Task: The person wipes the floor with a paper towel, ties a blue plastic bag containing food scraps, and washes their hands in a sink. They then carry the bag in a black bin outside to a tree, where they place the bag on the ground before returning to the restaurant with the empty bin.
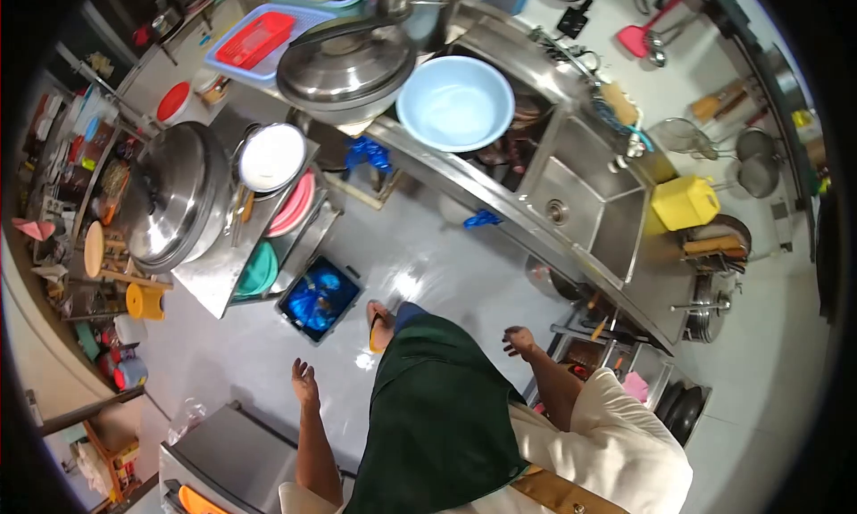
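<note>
Both grips, left (304, 382) and right (518, 341), empty, fingers loosely spread, maybe for balance; right one near metal rack (656, 371). Blue-lined crate (338, 316) on floor ahead of left grip, liner probably keeping mess in. Light-blue basin (455, 103), beyond both grips, sits over sink unit (571, 233), likely for easy reach.

Dark rectangular bin (348, 316), open-topped, sits on grey floor (420, 246), skewed beside the metal shelf unit (207, 277). Glossy blue plastic, crumpled, fills the inside; contents beneath unclear. Metal rack (644, 360) stands low, near the sink counter (607, 291); open on top, sectioned. Dark round pans (684, 410) lean in its outer section, pink cloth (636, 386) nearby.
</note>
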A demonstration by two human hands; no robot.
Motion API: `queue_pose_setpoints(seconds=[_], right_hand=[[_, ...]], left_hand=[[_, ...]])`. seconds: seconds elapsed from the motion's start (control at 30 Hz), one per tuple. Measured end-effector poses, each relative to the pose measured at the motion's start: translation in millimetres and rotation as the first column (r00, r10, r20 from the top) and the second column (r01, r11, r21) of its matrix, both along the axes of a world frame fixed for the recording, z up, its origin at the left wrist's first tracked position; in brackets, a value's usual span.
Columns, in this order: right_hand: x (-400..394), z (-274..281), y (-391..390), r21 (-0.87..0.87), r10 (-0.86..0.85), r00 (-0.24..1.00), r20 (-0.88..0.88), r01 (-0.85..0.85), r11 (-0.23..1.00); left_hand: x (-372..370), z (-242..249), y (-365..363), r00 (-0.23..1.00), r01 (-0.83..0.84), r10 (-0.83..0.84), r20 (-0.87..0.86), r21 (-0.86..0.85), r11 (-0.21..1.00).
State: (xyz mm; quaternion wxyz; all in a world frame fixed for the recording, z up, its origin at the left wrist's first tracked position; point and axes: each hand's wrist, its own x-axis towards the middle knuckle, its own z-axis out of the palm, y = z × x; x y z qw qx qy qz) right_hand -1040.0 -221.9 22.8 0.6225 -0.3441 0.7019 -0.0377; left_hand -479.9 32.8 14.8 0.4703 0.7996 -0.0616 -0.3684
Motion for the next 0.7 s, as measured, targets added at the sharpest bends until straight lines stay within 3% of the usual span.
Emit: queue_pose_setpoints(seconds=[0.07,0.17,0.2,0.27,0.33,0.43,0.53,0.57,0.63,0.67,0.7], right_hand=[[-7,15,-37,-0.097,-0.014,0.999,0.035,0.018,0.995],[-7,74,-109,-0.406,-0.079,0.995,0.055,0.095,0.909],[-4,98,-135,-0.506,-0.092,0.994,0.055,0.107,0.856],[-15,121,-192,-0.578,-0.158,0.963,0.219,0.259,0.774],[-26,159,-245,-0.779,-0.139,0.988,0.066,0.138,0.612],[-51,223,-325,-0.901,-0.149,0.978,-0.146,-0.069,0.429],[-90,270,-405,-0.944,-0.135,0.944,-0.302,-0.277,0.179],[-108,273,-432,-0.908,-0.106,0.907,-0.407,-0.389,0.153],[-148,270,-478,-0.795,-0.039,0.796,-0.604,-0.597,0.104],[-173,267,-498,-0.689,0.047,0.702,-0.711,-0.708,0.158],[-199,261,-511,-0.566,0.144,0.596,-0.790,-0.799,0.203]], left_hand=[[-29,7,-8,1.000,0.026,-0.027,-0.015,-0.049,0.998],[-63,-40,5,0.991,0.132,-0.127,0.051,-0.110,0.985],[-79,-24,0,0.986,0.162,-0.158,0.043,-0.115,0.980],[-96,-22,-14,0.989,0.142,-0.143,-0.043,-0.013,0.990],[-113,-7,-37,0.986,0.093,-0.081,-0.144,0.082,0.992],[-137,24,-95,0.994,0.066,-0.063,-0.089,0.029,0.997],[-168,56,-185,0.988,0.147,-0.145,0.057,-0.026,0.989],[-176,58,-217,0.958,0.270,-0.258,0.130,-0.088,0.959],[-231,106,-300,0.942,0.314,-0.279,0.186,-0.197,0.929],[-262,130,-343,0.912,0.388,-0.328,0.246,-0.264,0.883],[-287,136,-380,0.931,0.360,-0.320,0.176,-0.312,0.879]])
